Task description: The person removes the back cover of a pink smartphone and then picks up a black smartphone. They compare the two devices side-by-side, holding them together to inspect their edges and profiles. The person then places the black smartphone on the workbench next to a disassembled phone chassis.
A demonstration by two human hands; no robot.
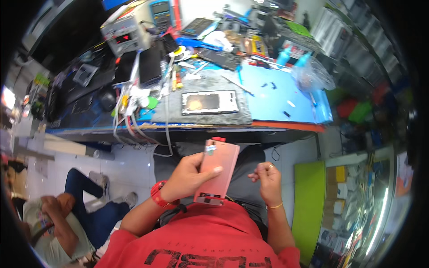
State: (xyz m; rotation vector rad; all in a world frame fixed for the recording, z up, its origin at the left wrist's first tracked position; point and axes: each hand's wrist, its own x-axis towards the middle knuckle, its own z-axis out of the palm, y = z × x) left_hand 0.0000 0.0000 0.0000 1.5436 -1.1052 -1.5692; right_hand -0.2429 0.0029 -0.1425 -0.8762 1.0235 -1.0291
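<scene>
My left hand (188,177) is closed round a flat pink phone-sized panel (220,167), its thumb lying across the face. Red tabs stick out at the panel's top end, a small label sits near its upper left corner, and dark and silvery parts show at its lower end. To the right of it, apart from the panel, my right hand (268,181) is raised with its fingers curled together; whether anything is between them I cannot make out. Beyond both hands, an opened phone frame (210,102) with a bare inner face lies on the grey work mat (172,114).
A blue mat (268,105) with small dark pieces lies right of the phone frame. White cables (167,134) hang over the desk edge at left. A power supply (125,38) and jumbled tools stand behind. Someone sits (58,223) at lower left; a green panel (308,210) stands at right.
</scene>
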